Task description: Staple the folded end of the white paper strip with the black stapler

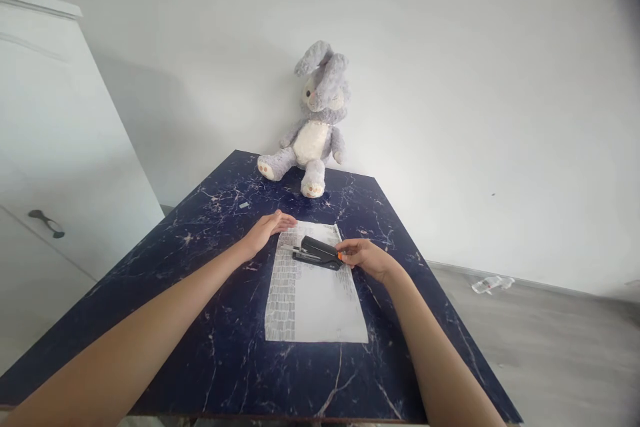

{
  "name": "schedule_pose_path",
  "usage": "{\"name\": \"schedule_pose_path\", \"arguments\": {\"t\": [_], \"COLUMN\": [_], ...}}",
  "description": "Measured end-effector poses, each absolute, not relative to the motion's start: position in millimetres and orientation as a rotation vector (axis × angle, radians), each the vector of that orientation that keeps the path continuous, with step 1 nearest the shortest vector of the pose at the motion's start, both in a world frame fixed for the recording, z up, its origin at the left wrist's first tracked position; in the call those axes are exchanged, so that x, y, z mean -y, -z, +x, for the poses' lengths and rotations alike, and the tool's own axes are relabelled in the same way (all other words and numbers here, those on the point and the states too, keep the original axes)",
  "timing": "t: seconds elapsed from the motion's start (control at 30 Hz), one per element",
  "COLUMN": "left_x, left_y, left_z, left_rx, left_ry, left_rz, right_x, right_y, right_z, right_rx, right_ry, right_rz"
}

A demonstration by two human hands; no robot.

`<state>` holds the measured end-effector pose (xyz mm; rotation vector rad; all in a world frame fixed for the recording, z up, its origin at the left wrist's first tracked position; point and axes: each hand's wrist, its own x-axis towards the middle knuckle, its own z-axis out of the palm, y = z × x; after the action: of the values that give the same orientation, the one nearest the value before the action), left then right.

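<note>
A black stapler (317, 252) with an orange part at its right end lies across the upper half of a printed sheet of paper (327, 310). From the stapler's left end juts a thin silver metal piece (289, 249). My right hand (367, 259) has its fingers closed around the stapler's orange end. At the sheet's upper left corner, my left hand (270, 228) reaches in with fingers stretched out, touching or just over the paper's edge. It holds nothing that I can see.
A grey plush rabbit (311, 141) sits at the far end of the dark blue marbled table (225, 340), against the wall. A small pale piece (244, 205) lies left of it. White drawers (65, 147) stand at left. A clear plastic item (493, 284) is on the floor.
</note>
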<state>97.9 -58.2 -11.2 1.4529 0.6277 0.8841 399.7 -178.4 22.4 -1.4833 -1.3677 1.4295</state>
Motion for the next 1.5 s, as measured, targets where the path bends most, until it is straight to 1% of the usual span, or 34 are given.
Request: {"name": "schedule_pose_path", "arguments": {"t": [0.07,0.17,0.23,0.37,0.4,0.53,0.63,0.8,0.9,0.97,1.03,1.1,1.17,1.23,1.37,1.43,1.5], "left_x": [60,62,63,68,71,83,87,84,79,76,73,73,78,89,119,131,137], "left_y": [10,8,8,4,3,-3,-3,4,3,-1,-7,-12,-18,-23,-28,-27,-25], "left_z": [98,98,99,103,104,110,112,110,106,101,97,93,93,95,107,112,116], "left_rx": [-0.627,-0.612,-0.603,-0.604,-0.603,-0.557,-0.547,-0.549,-0.652,-0.721,-0.731,-0.706,-0.667,-0.619,-0.524,-0.5,-0.515], "left_ry": [-0.892,-0.917,-0.926,-1.011,-1.027,-0.961,-0.92,-0.859,-0.963,-1.105,-1.252,-1.336,-1.338,-1.23,-0.908,-0.866,-0.879], "left_rz": [1.441,1.459,1.479,1.375,1.322,1.11,1.008,1.083,1.103,1.108,1.119,1.15,1.232,1.362,1.595,1.664,1.719], "right_x": [181,184,185,185,185,185,188,192,190,187,185,182,181,183,194,200,204], "right_y": [-29,-34,-31,-17,-14,-11,-14,-15,-15,-16,-15,-13,-13,-16,-25,-27,-24], "right_z": [397,385,372,349,345,338,332,324,325,328,333,338,340,339,328,321,316], "right_rx": [1.458,1.662,1.829,2.073,2.087,2.114,2.251,2.324,2.103,1.862,1.704,1.721,1.835,1.917,1.995,2.097,2.172], "right_ry": [-1.355,-1.042,-0.812,-0.514,-0.396,0.243,0.473,0.472,0.373,0.195,-0.084,-0.38,-0.543,-0.458,-0.031,0.065,0.122], "right_rz": [-1.492,-1.403,-1.356,-1.398,-1.397,-1.292,-1.205,-1.147,-1.253,-1.415,-1.544,-1.578,-1.533,-1.445,-1.118,-0.941,-0.873]}}
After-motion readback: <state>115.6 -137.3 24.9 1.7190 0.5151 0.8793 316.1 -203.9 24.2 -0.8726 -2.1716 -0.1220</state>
